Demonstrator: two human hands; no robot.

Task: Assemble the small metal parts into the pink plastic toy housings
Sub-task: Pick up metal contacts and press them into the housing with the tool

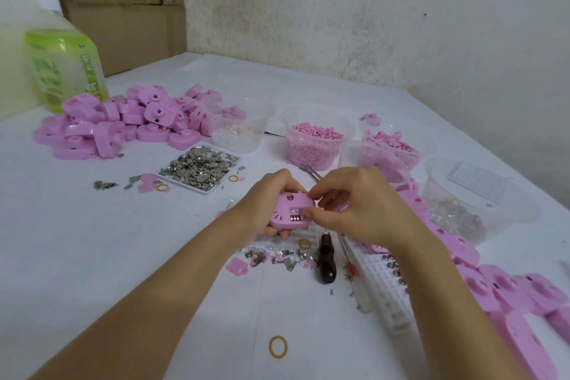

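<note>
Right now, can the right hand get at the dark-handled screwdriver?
Probably yes: the dark-handled screwdriver lies uncovered just beside the right hand, which must first let go of the pink housing.

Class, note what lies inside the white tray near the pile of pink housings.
A heap of small silvery metal parts fills the white tray; anything beneath the heap is covered.

Left forearm (154,302): bare, rising from the lower left of the frame to the centre.
Left hand (263,203): fingers curled round a pink plastic toy housing (288,210), cradling it.
Right forearm (447,302): bare, entering from the lower right.
Right hand (354,207): thumb and forefinger pinch the housing's right edge, other fingers curled.
</note>
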